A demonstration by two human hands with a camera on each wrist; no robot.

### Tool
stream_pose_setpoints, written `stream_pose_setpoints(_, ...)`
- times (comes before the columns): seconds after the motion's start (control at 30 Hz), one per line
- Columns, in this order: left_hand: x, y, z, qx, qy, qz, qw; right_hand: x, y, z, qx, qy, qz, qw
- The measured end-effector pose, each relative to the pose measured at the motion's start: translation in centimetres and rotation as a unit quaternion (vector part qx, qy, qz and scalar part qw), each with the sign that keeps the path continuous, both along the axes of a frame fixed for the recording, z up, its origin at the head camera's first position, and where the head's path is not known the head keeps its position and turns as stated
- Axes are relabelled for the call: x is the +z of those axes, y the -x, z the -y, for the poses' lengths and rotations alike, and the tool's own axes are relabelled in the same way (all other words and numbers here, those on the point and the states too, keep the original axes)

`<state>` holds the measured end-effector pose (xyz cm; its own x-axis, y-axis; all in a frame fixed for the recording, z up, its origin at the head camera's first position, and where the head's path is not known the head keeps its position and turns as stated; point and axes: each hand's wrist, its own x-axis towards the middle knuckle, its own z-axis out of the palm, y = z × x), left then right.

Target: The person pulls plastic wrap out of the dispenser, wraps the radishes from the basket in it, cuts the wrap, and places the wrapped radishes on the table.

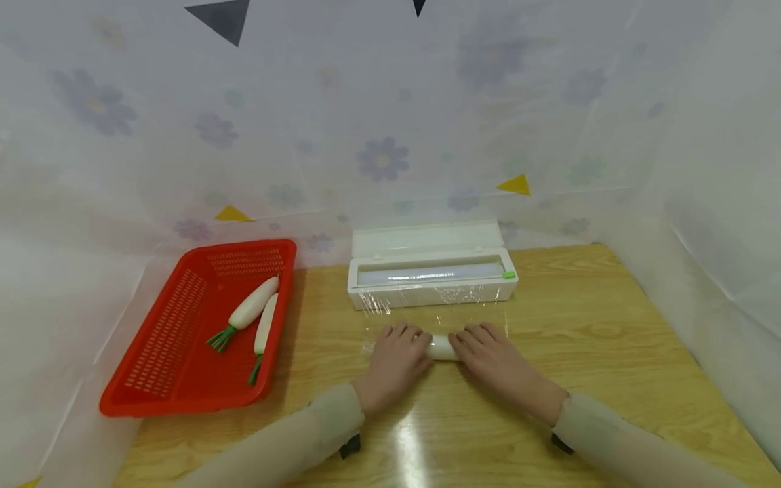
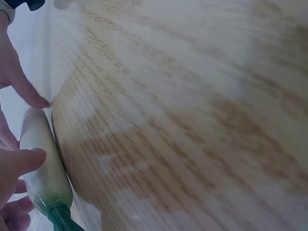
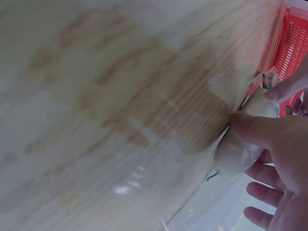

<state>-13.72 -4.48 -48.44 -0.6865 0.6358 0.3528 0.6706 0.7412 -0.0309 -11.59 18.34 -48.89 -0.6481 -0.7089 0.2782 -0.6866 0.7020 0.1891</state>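
Holding a smooth, white, tapered radish (image 1: 442,348) on or just above a wood-grained tabletop (image 1: 610,352), a person's left hand (image 1: 395,359) and right hand (image 1: 497,360) sit side by side as I watch from a distance. Through the head camera I see the fingers of both hands bent over the radish's far side, a short stretch of its white body showing between them. My left wrist view shows the left thumb and fingers clamped on the radish, its bunched green leaves (image 2: 60,216) sticking out past them under glossy film. My right wrist view shows the right thumb and forefinger pinching the other end, the lower fingers slightly apart, near a thin green tip (image 3: 212,177).

Just beyond the fingertips, clear plastic film (image 1: 439,314) reaches to a long white box (image 1: 427,297) with its lid (image 1: 427,236) raised; I make out a pale roll (image 1: 427,273) inside and a bright green tab (image 1: 509,275) at its right end. Well left of the left fingers, a red perforated plastic basket (image 1: 183,405) holds two more green-topped white radishes (image 1: 253,305). Far past the fingers hangs a pale flower-printed sheet (image 1: 383,160).
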Motion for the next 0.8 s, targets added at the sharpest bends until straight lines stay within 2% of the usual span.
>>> stream_pose_setpoints(0.07,-0.1,0.2,0.1,0.004,0.007,0.009,0.9999,0.0,0.2,0.1,-0.006,-0.015,0.0,1.0)
stream_pose_setpoints(0.2,-0.2,0.3,0.0,0.014,0.017,0.02,0.9995,-0.2,0.7,0.1,-0.012,-0.011,0.001,1.0)
stream_pose_setpoints(0.47,-0.5,0.8,0.0,0.036,0.035,0.031,0.9982,-0.6,1.6,-0.1,-0.012,0.035,0.012,0.999)
stream_pose_setpoints(0.63,-0.9,1.3,0.2,0.043,0.025,0.042,0.9979,-0.7,2.3,0.0,-0.012,0.067,0.02,0.998)
stream_pose_setpoints(0.8,-0.7,1.9,0.4,0.043,0.004,0.057,0.9974,-0.5,3.3,0.0,-0.02,0.065,0.022,0.997)
